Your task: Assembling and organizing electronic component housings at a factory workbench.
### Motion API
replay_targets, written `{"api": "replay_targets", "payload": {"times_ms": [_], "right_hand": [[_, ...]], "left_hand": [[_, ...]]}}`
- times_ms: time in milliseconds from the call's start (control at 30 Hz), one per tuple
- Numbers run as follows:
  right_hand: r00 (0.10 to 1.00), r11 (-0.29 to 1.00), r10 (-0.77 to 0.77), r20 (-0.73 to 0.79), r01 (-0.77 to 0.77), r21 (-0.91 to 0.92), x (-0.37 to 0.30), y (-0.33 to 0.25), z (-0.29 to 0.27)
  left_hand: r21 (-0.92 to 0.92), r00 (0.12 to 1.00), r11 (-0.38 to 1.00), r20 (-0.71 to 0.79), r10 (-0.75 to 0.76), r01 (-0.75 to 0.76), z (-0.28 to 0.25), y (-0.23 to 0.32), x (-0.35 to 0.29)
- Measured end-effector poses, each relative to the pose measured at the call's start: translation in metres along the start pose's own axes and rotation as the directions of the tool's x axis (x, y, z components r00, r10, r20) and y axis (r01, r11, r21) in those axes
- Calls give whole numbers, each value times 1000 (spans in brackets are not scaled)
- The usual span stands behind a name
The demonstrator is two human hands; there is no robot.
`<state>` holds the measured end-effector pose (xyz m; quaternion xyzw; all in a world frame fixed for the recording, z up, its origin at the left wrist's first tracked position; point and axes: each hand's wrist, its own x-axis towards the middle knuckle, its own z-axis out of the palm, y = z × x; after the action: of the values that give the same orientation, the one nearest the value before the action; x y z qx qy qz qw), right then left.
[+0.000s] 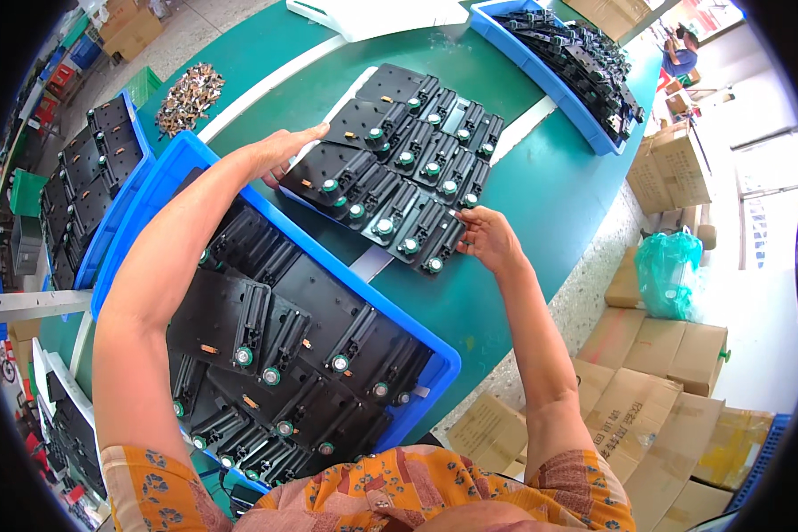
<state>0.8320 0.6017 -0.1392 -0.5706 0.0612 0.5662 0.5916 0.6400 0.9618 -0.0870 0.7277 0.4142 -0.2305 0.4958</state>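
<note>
A stack of black plastic parts lies in overlapping rows over the green table, with a white edge showing beneath it. Each part carries a ridged bar and a round silver piece ringed in green. My left hand grips the left edge, thumb on top and fingers underneath. At the right corner my right hand has its fingers closed on the edge of a black part; some fingertips are hidden. Below my left forearm stands a large blue bin heaped with the same kind of black parts.
Another blue bin of dark parts stands at the far right of the green table. Small metal pieces lie piled at the far left, near a further blue bin. Cardboard boxes and a green bag stand at right.
</note>
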Motion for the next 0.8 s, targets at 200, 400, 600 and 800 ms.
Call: {"api": "replay_targets", "payload": {"times_ms": [200,400,600,800], "right_hand": [[991,998,-35,-130,29,-51,-26,14,-22],[989,999,-16,-144,11,-37,-31,-2,-19],[988,999,-23,-152,18,-37,-39,-7,-10],[984,999,-33,-175,35,9,-34,-3,-20]], "left_hand": [[4,995,999,88,-43,43,24,12,-8],[73,998,996,33,45,-48,26,20,5],[-84,996,993,33,80,-77,34,28,26],[-336,991,933,-16,132,-129,46,23,31]]}}
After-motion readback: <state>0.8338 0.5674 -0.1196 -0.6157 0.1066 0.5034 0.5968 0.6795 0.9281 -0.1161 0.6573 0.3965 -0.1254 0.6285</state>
